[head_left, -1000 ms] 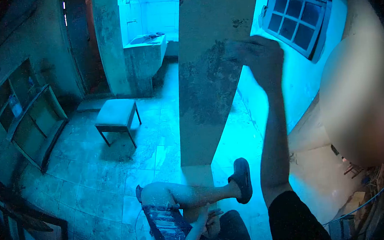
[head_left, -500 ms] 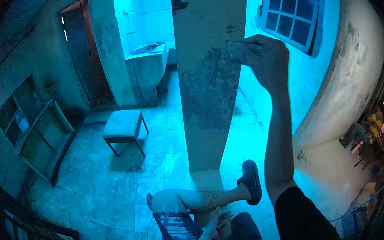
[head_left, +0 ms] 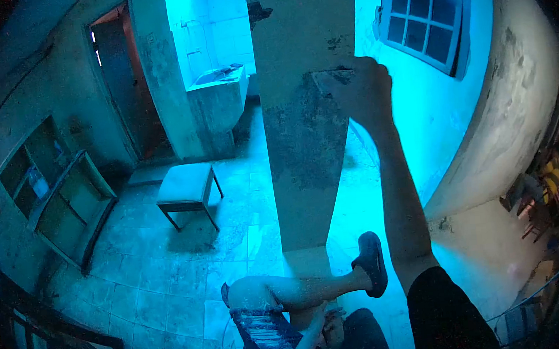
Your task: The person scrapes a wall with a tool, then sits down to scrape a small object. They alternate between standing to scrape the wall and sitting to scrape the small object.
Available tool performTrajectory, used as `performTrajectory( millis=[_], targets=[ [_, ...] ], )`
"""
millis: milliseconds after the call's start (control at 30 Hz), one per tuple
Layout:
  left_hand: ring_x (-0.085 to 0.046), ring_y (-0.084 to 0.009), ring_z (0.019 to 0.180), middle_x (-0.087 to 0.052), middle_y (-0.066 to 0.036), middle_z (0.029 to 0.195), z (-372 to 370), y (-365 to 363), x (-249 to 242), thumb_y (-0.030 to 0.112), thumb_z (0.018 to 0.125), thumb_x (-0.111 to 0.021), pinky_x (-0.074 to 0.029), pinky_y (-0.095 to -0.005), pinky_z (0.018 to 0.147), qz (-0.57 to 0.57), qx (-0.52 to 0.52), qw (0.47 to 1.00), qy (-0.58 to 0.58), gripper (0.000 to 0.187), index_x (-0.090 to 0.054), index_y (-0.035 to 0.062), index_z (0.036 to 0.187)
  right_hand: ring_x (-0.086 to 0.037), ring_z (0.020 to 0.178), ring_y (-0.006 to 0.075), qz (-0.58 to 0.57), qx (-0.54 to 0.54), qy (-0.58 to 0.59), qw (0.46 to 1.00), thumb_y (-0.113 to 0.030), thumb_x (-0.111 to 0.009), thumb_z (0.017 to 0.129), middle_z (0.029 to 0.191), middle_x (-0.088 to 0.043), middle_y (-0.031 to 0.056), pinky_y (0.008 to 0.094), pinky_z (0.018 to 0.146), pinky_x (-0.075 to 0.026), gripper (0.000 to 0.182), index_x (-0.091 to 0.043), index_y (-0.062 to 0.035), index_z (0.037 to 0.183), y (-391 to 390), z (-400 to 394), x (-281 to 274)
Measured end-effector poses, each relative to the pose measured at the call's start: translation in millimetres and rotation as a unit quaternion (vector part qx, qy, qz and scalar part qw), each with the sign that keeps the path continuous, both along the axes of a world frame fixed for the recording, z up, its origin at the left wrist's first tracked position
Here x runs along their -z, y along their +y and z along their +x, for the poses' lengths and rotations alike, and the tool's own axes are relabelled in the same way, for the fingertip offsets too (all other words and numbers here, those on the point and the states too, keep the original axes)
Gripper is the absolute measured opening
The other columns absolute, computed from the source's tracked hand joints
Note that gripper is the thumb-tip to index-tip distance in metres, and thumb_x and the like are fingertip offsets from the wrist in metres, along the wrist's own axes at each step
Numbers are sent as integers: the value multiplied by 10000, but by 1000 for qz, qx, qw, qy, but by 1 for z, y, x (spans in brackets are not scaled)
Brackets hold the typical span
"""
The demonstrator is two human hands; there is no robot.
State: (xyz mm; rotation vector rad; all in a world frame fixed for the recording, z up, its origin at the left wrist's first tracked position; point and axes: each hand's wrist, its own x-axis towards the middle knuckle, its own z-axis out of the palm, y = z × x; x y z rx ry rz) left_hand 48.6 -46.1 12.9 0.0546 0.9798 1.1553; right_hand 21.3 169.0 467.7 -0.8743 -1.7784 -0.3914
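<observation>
My right hand [head_left: 368, 90] is raised at arm's length against the pillar [head_left: 315, 204], its fingers wrapped round a flat, thin-edged scraper [head_left: 331, 79]. The blade lies on or very close to a dark, patchy area of the pillar; the hand hides the tool's grip. Low in the view, my left hand [head_left: 330, 316] rests by my bent leg [head_left: 303, 289], near the ripped denim shorts. Its fingers look partly spread, and I make out nothing held in them. A dark clog [head_left: 370, 263] is on the foot.
A low padded stool [head_left: 187, 184] stands on the tiled floor, left of the pillar. Further left, a wooden frame [head_left: 77, 212] leans by the wall. Behind are a sink [head_left: 218, 77], a door [head_left: 122, 82] and a window [head_left: 423, 25]. Clutter [head_left: 541, 198] lies at the far right.
My right hand has moved left and slightly down across the pillar with the scraper. The view has shifted slightly. My left hand stays by the leg.
</observation>
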Motion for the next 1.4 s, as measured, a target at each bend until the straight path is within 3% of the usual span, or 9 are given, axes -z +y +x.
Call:
performTrajectory(
  millis=[67,267,600,700,833,1000,1233,1300,1400],
  targets=[
    [-456,-201,673,-540,-115,830,-3,-7,-33,582,800,-286,-391,-352,764,-24,52,998,11,606,-491,99,1105,-606,564,186,-39,-159,40,986,-123,-636,676,706,-619,125,251,546,-484,159,-626,-21,797,-9,19,-8],
    [-457,-76,564,-543,-105,1055,-4,-4,-3,561,806,-318,-311,-156,497,-9,77,997,-29,614,-518,27,1033,-610,644,172,2,-32,47,998,-119,-606,686,717,-623,118,252,614,-476,135,-630,-18,771,-5,-9,8],
    [-454,-84,571,-544,-81,1062,-5,-3,6,550,815,-288,-330,-201,470,25,95,995,4,614,-502,41,1082,-612,593,150,78,-79,-7,994,-75,-620,691,686,-621,116,238,543,-477,123,-622,14,776,13,-11,18],
    [-456,-113,573,-545,-95,1052,-5,3,-3,539,818,-299,-341,-215,449,0,60,997,-39,605,-506,30,1071,-615,648,164,-66,-246,77,964,-102,-622,695,728,-625,115,269,589,-484,138,-622,4,783,-24,23,-14],
    [-540,-199,870,-487,-149,1113,1,-2,-16,512,833,-297,-398,-203,489,5,33,999,10,612,-370,17,1186,-608,682,203,-37,-35,-37,998,-160,-655,662,750,-618,123,304,603,-479,205,-621,-16,805,-19,-16,7],
    [-501,-228,989,-469,-151,1132,-5,7,25,495,843,-285,-426,-224,576,34,59,997,-28,586,-327,47,1219,-613,606,174,-79,-219,77,969,-135,-626,686,680,-617,108,275,569,-474,154,-625,-23,792,-31,21,-12],
    [-487,-211,1003,-469,-143,1142,-6,-7,-33,530,833,-260,-428,-282,633,-53,105,993,26,591,-408,73,1177,-608,581,162,-14,-96,3,995,-105,-639,672,671,-618,108,240,543,-477,147,-617,5,768,-23,-2,7],
    [-529,-146,771,-472,-142,1144,-2,0,6,550,825,-250,-393,-266,634,39,58,997,17,617,-450,59,1141,-606,593,174,-120,-235,104,959,-156,-664,648,669,-619,95,266,584,-484,180,-626,-32,773,-33,19,-5],
    [-402,-98,509,-479,-135,1139,-1,-2,11,550,826,-248,-357,-260,605,56,72,996,9,624,-450,48,1137,-612,577,154,-4,-132,50,990,-72,-615,692,678,-620,112,253,537,-486,91,-621,-6,755,-2,-16,17]
  ],
)
